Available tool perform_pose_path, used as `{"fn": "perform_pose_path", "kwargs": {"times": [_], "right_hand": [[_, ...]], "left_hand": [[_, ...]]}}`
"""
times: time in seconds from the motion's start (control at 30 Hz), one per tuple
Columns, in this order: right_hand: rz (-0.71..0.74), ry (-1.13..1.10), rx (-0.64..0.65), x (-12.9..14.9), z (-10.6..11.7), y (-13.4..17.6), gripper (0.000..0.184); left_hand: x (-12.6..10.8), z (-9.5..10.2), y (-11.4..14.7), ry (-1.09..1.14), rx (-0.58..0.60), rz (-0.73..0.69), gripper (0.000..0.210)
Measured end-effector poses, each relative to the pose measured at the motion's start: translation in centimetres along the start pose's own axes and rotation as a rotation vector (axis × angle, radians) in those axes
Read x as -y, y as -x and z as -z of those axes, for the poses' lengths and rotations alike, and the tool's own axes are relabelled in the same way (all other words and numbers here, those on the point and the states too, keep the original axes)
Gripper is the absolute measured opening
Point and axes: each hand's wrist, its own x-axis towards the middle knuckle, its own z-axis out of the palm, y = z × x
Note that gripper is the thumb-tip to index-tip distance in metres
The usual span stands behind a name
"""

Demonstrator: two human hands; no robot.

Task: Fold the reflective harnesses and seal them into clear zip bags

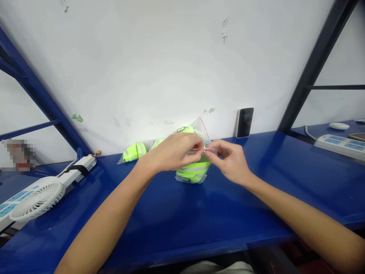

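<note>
A clear zip-lock bag point(191, 173) with a folded neon-yellow, grey-striped reflective vest inside stands on the blue table in front of me. My left hand point(179, 150) pinches its red-lined top edge from the left. Close beside it, my right hand point(229, 158) grips the same edge between thumb and fingers. Behind my hands rises another bagged neon-yellow item point(186, 129), its clear bag showing a red zip line. To the left lies one more bagged neon-yellow bundle point(134, 152), and my left hand partly covers a further one.
A white fan point(38, 201) and a power strip point(18, 196) lie at the left, near a white battery pack point(82, 167). A black-fronted device point(244, 122) leans against the wall. Another power strip point(342, 146) is at the right. Blue table point(159, 224) fills the foreground; metal posts flank it.
</note>
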Motion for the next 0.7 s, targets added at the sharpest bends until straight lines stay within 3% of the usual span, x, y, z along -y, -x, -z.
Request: {"fn": "perform_pose_path", "kwargs": {"times": [0.33,0.7], "right_hand": [[0.105,0.127,0.022,-0.4,0.2,0.0,0.013],[0.382,0.348,0.140,0.7,2.0,-0.1,0.008]], "left_hand": [[-0.3,-0.3,0.0,-0.055,-0.001,-0.034,0.016],[-0.4,-0.6,-0.1,-0.046,0.002,-0.101,0.019]]}}
